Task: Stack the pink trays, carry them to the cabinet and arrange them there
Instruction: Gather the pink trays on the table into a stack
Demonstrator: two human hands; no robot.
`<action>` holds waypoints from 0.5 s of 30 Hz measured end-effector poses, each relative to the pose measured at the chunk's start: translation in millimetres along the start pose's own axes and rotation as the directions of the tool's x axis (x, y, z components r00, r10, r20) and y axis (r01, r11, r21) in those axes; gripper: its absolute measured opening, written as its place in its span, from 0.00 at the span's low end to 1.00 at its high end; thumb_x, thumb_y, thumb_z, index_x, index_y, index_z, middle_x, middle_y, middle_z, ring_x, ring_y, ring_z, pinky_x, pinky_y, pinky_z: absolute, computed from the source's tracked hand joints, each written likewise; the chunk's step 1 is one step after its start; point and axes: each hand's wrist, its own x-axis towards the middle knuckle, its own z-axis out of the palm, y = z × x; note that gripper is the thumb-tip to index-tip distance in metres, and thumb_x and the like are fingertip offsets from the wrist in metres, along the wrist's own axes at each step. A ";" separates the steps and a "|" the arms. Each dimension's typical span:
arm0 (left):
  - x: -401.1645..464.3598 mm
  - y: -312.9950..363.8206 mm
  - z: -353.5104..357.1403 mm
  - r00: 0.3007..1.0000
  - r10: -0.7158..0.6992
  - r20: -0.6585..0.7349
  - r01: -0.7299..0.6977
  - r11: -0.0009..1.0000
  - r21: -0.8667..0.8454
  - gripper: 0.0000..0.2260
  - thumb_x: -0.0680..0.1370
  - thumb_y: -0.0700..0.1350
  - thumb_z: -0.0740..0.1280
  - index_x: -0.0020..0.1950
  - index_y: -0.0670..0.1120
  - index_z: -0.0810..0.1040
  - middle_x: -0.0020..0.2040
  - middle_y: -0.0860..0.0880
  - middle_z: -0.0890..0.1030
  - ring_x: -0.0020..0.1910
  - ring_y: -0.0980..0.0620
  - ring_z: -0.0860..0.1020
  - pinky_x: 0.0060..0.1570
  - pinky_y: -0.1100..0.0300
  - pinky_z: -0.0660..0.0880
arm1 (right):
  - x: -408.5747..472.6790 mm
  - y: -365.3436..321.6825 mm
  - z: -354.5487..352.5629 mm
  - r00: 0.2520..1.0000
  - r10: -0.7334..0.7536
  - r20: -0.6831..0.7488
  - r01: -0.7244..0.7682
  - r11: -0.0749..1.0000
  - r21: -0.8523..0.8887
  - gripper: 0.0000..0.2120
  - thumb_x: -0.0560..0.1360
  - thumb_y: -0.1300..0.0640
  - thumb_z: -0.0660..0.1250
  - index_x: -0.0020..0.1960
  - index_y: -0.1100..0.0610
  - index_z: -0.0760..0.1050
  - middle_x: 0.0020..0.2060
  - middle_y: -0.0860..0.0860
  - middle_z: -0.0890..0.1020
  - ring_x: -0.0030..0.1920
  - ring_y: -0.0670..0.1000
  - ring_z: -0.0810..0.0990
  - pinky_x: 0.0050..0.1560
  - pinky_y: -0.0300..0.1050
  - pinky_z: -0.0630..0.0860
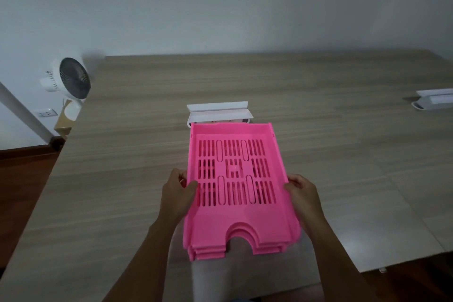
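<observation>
I clamp the nested pink trays [236, 179] between left hand [177, 197] and right hand [305, 195]; stacking looks done, and carrying to the unseen cabinet needs level lifting.

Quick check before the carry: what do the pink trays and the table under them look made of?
Pink trays: apparently moulded plastic, smooth, slightly glossy, with clean slotted floors and thin uniform walls. Table: wood-grain surface, likely laminate, matte with faint sheen; solid wood cannot be ruled out.

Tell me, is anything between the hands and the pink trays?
No. The left hand grips the left edge of the stack of pink trays and the right hand grips the right edge, skin on plastic. The white power strip holder sits beyond the stack's far end. No cabinet is in view.
</observation>
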 end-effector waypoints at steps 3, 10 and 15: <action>6.2 -5.0 -2.5 1.000 0.010 0.004 -0.009 0.999 -0.041 0.07 0.77 0.32 0.64 0.45 0.42 0.68 0.40 0.48 0.77 0.35 0.53 0.77 0.29 0.66 0.74 | 2.9 1.4 -1.0 1.000 0.008 0.008 -0.008 1.000 0.000 0.09 0.78 0.63 0.65 0.52 0.53 0.82 0.47 0.55 0.87 0.46 0.58 0.87 0.51 0.61 0.84; 24.3 -17.1 0.4 0.998 -0.007 0.060 0.015 0.991 -0.133 0.05 0.78 0.39 0.67 0.50 0.42 0.71 0.49 0.43 0.79 0.48 0.41 0.81 0.50 0.46 0.81 | 16.2 8.6 -1.2 0.998 0.057 0.023 -0.058 0.998 0.035 0.06 0.79 0.57 0.66 0.51 0.56 0.81 0.48 0.58 0.87 0.48 0.61 0.87 0.54 0.63 0.83; 37.1 -22.0 3.9 0.943 -0.164 0.291 0.253 0.919 -0.303 0.23 0.79 0.54 0.66 0.66 0.39 0.71 0.61 0.37 0.79 0.55 0.40 0.82 0.58 0.38 0.78 | 28.0 17.3 -0.6 0.966 0.201 0.162 -0.227 0.960 0.163 0.17 0.79 0.49 0.68 0.59 0.60 0.80 0.51 0.62 0.87 0.50 0.64 0.86 0.59 0.70 0.79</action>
